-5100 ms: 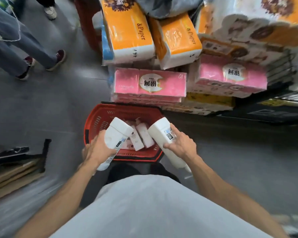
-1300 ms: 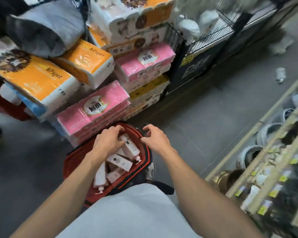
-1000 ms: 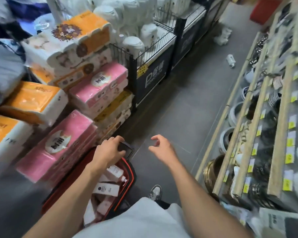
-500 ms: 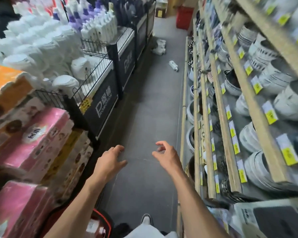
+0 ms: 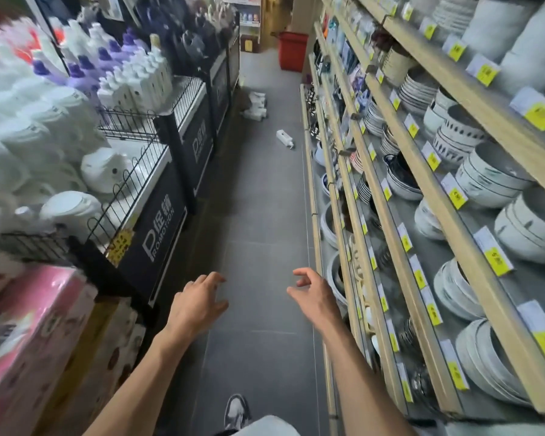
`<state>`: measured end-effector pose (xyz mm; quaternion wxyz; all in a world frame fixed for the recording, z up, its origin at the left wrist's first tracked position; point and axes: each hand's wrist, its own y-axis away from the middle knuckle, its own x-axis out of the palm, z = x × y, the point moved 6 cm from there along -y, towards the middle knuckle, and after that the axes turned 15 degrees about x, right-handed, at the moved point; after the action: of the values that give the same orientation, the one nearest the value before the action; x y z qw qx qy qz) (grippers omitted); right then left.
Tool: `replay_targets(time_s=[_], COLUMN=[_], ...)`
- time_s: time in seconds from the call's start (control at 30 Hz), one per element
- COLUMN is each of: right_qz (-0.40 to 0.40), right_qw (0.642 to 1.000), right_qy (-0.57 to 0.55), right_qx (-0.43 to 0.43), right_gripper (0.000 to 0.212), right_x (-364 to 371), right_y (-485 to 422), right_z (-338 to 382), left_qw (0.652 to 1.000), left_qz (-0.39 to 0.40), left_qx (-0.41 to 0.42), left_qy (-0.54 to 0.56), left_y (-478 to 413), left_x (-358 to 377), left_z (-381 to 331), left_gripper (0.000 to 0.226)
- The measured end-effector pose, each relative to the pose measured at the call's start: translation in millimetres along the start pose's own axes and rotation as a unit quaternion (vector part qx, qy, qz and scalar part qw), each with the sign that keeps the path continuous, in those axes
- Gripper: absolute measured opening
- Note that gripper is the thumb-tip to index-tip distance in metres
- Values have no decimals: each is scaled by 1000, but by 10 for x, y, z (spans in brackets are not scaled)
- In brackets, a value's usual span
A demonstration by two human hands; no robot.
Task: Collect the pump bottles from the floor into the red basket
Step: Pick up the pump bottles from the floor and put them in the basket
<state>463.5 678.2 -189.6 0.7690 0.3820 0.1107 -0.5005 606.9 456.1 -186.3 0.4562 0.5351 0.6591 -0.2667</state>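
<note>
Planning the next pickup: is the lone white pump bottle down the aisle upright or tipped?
Tipped: the white pump bottle lies on its side on the grey floor.

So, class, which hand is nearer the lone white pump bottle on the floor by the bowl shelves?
Right. The right hand is well short of the pump bottle but on its side of the aisle; the left hand is further across, by the promotion stand.
</note>
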Motion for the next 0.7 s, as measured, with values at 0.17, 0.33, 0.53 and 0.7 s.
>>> replay_targets(time_s=[0.17,0.33,0.53,0.7], right_qz=[-16,-23,-27,-17], right_qw=[1000,1000,1000,1000], right_qy=[-5,-4,-8,-15], right_qx=[0,3,14,8], right_gripper=[35,35,35,34], right_x=[82,127,91,85], right_y=[-298,-547,-1015,-1540], right_z=[430,680,852,1109], left_qw=[1000,999,999,999], left_qz=[3,8,10,10], left_qx=[18,34,47,41], left_qy=[-20,-20,-2,-19], left_y=[-467,-899,-1446,-1926], left_x=[-287,-426,-445,-551], left_z=[243,366,377,385], left_gripper=[55,55,53,54])
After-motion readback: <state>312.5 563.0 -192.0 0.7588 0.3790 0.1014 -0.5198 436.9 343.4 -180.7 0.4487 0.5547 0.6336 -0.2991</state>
